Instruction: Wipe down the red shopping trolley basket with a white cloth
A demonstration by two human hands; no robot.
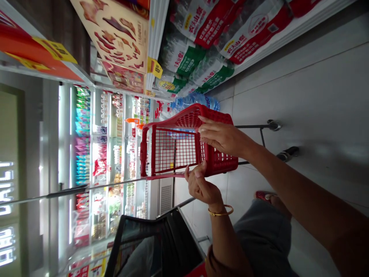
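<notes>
The view is turned on its side. A red plastic shopping cart (220, 167) on a metal wheeled frame stands in front of me; inside its basket I see only the grid wall. My right hand (221, 135) lies over the basket's near edge, fingers stretched out nearly straight across the rim. At the other end of that edge is my left hand (203, 186), with a gold bracelet (220, 212) at the wrist. Its fingers are curled against the basket's corner, and the index finger and thumb stick out a little. Part of its grip is hidden.
Wrapped packs of water bottles (210, 23) fill the low shelf on my right, with boxed goods (118, 34) above. A lit, stocked display (98, 154) stands ahead. To my left is a black cart or basket (173, 238). Grey floor tiles (317, 96) lie below.
</notes>
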